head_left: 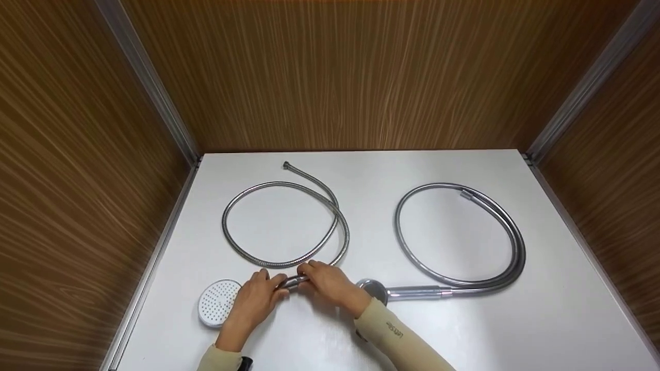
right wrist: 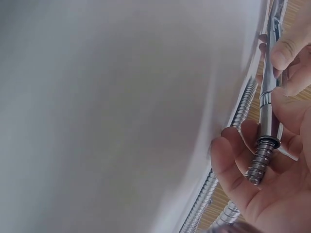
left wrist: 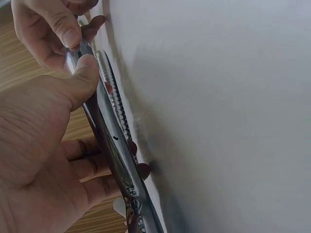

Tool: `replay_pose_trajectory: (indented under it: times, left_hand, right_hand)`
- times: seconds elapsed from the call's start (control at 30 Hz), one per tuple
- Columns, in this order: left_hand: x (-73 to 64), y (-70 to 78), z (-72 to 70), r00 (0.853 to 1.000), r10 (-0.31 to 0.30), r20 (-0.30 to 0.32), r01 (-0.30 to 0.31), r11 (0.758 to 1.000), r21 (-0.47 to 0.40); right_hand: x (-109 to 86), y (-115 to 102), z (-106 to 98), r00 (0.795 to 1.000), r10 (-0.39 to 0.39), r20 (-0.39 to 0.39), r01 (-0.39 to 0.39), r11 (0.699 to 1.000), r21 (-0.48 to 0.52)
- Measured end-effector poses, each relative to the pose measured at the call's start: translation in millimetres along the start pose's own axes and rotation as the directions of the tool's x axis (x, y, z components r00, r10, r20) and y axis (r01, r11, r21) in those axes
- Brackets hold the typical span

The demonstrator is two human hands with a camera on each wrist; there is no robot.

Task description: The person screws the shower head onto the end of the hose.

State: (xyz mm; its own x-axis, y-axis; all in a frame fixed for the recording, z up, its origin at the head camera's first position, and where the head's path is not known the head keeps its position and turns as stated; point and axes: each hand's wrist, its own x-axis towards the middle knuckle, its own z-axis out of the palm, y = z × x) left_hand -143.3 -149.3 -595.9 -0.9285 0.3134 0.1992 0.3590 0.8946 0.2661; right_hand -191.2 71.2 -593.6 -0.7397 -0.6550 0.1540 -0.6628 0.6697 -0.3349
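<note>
A hand shower with a round white spray face (head_left: 217, 304) lies at the table's left front. My left hand (head_left: 253, 304) grips its chrome handle (left wrist: 111, 131), thumb on top and fingers beneath. At the handle's other end, my right hand (head_left: 330, 282) pinches the chrome hose nut (right wrist: 267, 121) between thumb and fingers. The nut meets the handle with a thin seam in the right wrist view. From the nut runs a ribbed metal hose (head_left: 225, 221), looped on the table behind my hands, its free end fitting (head_left: 286, 165) pointing to the back.
To the right lies a second hand shower (head_left: 415, 292) joined to a coiled smooth grey hose (head_left: 520, 252); its head is partly behind my right forearm. Both rest on a white table (head_left: 371, 216). Wood-grain panels (head_left: 350, 77) enclose the back and sides.
</note>
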Motion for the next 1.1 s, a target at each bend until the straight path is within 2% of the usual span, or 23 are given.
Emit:
replay_pose_trajectory:
  times: [0.17,0.27,0.5,0.63,0.77,0.93,1.1]
  left_hand:
    - [0.2,2.1,2.2,1.000,0.018,-0.018,-0.016,0.998,0.067]
    - [1.1,3.0,3.1,1.000,0.016,-0.014,-0.015,0.997,0.078]
    - [7.3,4.0,-2.4,1.000,-0.003,0.027,0.003,1.000,0.009]
    - [15.6,4.5,-5.4,1.000,0.022,-0.006,-0.022,1.000,-0.019]
    - [32.2,6.1,-6.9,0.994,0.054,-0.098,-0.057,0.998,-0.030]
    - [61.7,14.1,-10.9,0.974,0.067,-0.215,-0.078,0.996,-0.044]
    - [92.1,29.8,-17.5,0.956,0.085,-0.279,-0.106,0.992,-0.061]
  right_hand:
    - [-2.8,0.1,-0.7,1.000,0.005,-0.010,-0.005,1.000,0.001]
    - [-4.4,0.6,-1.7,1.000,0.004,-0.027,-0.004,1.000,-0.005]
    - [-4.1,2.5,-13.8,0.998,0.035,-0.055,-0.036,0.999,-0.011]
    - [-3.7,7.6,-26.3,0.994,0.049,-0.102,-0.049,0.999,0.006]
    - [-3.8,17.8,-38.2,0.984,0.045,-0.170,-0.044,0.999,0.012]
    - [-2.4,33.6,-56.6,0.970,0.044,-0.238,-0.036,0.999,0.037]
    - [-2.7,49.9,-79.1,0.958,0.069,-0.280,-0.054,0.997,0.059]
